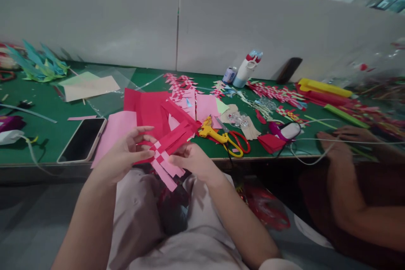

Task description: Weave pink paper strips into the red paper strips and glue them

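Between my two hands is a woven piece of red and pink paper strips (161, 155), held above my lap at the table's front edge. My left hand (134, 147) pinches its left side, thumb on top. On the right side, my right hand (190, 160) grips it with the thumb pressed on the checkered part; the other fingers are partly hidden beneath. Long red strips stretch from the weave up to the right, and pink strip ends point down toward my lap. Red paper sheets (148, 109) lie just behind, and a pink sheet (115, 130) lies beside my left hand.
A phone (82, 140) lies at left on the green table (38, 103). To the right are a yellow glue gun (212, 131) and red-and-yellow-handled scissors (238, 141). Finished-looking woven strips (275, 93), a can (229, 75) and a bottle (247, 69) stand or lie behind. A co-worker's hands (343, 139) are at far right.
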{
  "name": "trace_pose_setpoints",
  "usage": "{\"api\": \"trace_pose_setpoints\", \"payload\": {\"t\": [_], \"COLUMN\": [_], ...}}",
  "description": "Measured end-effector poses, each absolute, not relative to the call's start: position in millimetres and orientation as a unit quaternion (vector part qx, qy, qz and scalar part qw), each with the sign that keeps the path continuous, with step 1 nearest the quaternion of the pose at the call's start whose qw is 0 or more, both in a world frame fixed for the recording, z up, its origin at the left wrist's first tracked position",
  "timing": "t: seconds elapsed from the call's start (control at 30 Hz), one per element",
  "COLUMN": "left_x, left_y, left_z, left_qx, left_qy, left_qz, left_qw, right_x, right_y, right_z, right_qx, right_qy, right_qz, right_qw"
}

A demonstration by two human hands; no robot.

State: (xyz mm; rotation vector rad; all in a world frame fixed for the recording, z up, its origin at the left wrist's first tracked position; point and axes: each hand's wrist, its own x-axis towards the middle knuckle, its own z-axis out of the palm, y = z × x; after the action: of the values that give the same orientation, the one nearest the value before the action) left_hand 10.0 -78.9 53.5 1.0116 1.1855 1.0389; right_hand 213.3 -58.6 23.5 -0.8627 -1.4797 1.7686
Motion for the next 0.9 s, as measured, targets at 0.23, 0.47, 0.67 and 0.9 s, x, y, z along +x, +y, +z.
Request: {"api": "trace_pose_setpoints", "payload": {"t": [0.23, 0.47, 0.67, 0.9], "left_x": [4.1, -14.7, -20.7, -12.8], "left_y": [-79.5, -78.3, -78.4, -80.0], "left_z": [54.1, 51.2, 53.3, 51.6], "left_qx": [0.434, 0.432, 0.416, 0.429], "left_qy": [0.536, 0.551, 0.549, 0.525], "left_qz": [0.452, 0.478, 0.501, 0.482], "left_qw": [0.565, 0.530, 0.524, 0.555], "right_x": [221.8, 252.2, 265.2, 251.4], "right_y": [-57.0, -52.5, -61.5, -60.3], "right_z": [17.7, -5.1, -18.8, 7.5], "right_qx": [-0.391, -0.441, -0.487, -0.449], "right_qy": [-0.541, -0.499, -0.540, -0.660], "right_qz": [0.658, 0.664, 0.642, 0.526], "right_qw": [0.348, 0.340, 0.243, 0.293]}}
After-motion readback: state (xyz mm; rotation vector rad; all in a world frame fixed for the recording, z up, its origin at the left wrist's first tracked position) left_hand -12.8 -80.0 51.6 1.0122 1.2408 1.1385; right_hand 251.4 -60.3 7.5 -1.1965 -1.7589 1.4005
